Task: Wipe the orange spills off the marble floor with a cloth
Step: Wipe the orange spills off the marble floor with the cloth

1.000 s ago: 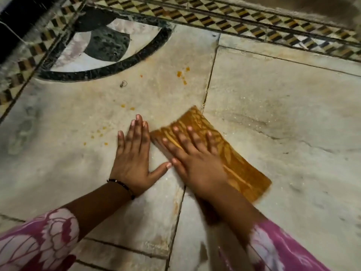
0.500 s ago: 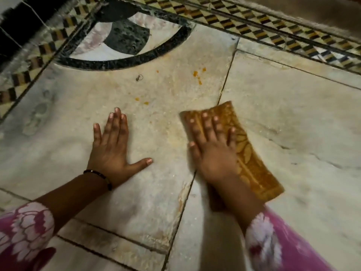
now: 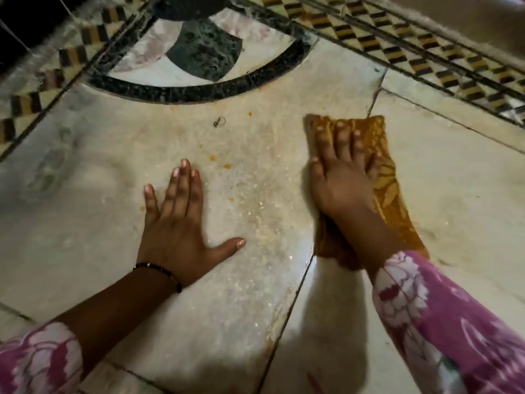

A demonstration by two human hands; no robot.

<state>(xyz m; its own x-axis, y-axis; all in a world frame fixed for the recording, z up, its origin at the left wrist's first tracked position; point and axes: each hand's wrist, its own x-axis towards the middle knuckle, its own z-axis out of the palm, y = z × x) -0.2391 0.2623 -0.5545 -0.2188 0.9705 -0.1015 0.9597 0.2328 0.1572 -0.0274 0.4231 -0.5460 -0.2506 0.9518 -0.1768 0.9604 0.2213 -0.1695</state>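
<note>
Right hand [image 3: 338, 183] lies flat on the folded ochre patterned cloth [image 3: 389, 191], fingers straight and spread, pressing rather than gripping; nothing curled round the fabric. Cloth sits on the pale marble floor [image 3: 426, 172], straddling or just right of the dark slab joint [image 3: 292, 297]; exact overlap hidden under the palm. Its long axis runs from about 11 o'clock at the fingertips to 5 o'clock near the pink floral sleeve [image 3: 443, 317]. Left hand [image 3: 176, 220] rests open and flat on the bare slab, thumb splayed toward 3 o'clock, a thin dark wrist band [image 3: 162, 273] showing; it holds nothing and looks like a brace. Remaining small orange spots [image 3: 218, 162] lie between the hands, just beyond the left fingertips, roughly at 9 to 10 o'clock from the cloth's leading end. One further speck [image 3: 250, 113] sits toward 11 o'clock near the black inlaid arc [image 3: 199, 88], beside a small dark curl of debris [image 3: 219, 121]. Judgement: the next pass calls for a leftward sweep, cloth broadside on. The left hand is nearer the spots, but the right has the cloth. Faint pale grit over the middle slab suggests wiping is only partly done.
</note>
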